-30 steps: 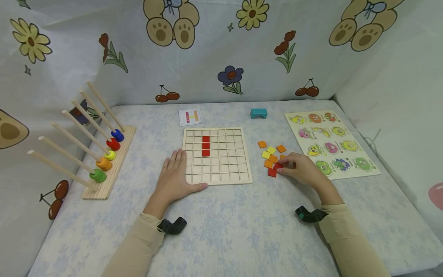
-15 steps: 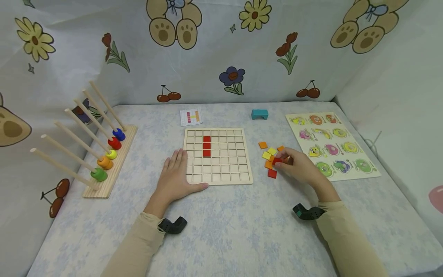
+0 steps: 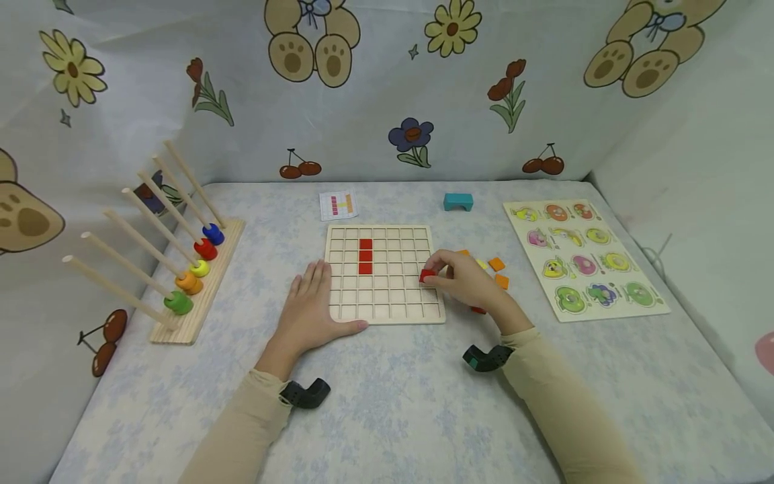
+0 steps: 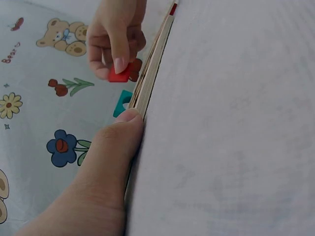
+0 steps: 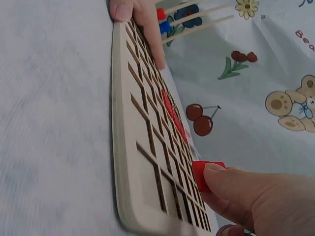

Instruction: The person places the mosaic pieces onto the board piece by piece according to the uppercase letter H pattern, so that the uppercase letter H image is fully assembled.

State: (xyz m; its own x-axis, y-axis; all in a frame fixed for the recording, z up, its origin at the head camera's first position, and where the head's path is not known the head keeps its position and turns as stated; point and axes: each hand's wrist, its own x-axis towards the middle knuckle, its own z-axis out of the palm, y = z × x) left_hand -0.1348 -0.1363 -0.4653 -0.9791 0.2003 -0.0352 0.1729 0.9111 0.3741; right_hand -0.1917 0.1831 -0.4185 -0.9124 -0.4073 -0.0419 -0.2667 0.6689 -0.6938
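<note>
A wooden grid board [image 3: 387, 296] lies flat in the middle of the table, with a column of three red tiles [image 3: 365, 256] set in its upper left squares. My left hand [image 3: 310, 316] rests with straight fingers along the board's left edge, the thumb at its front edge. Between thumb and fingertips my right hand [image 3: 468, 279] pinches a red square tile [image 5: 207, 173], held over the board's right side. Both wrist views show this tile clear of the grid. Partly hidden beneath the right hand are loose orange tiles [image 3: 496, 263] and a red tile [image 3: 478, 310].
A wooden peg rack [image 3: 199, 296] with coloured rings stands at the left. Behind the board lie a small pattern card [image 3: 338, 206] and a teal block [image 3: 458, 202]. A fruit picture board [image 3: 585, 261] lies at the right. Printed cloth hangs behind the table.
The right hand has picked a red tile from the loose pile and carried it left, over the board's right edge. The left hand has stayed at the board.
</note>
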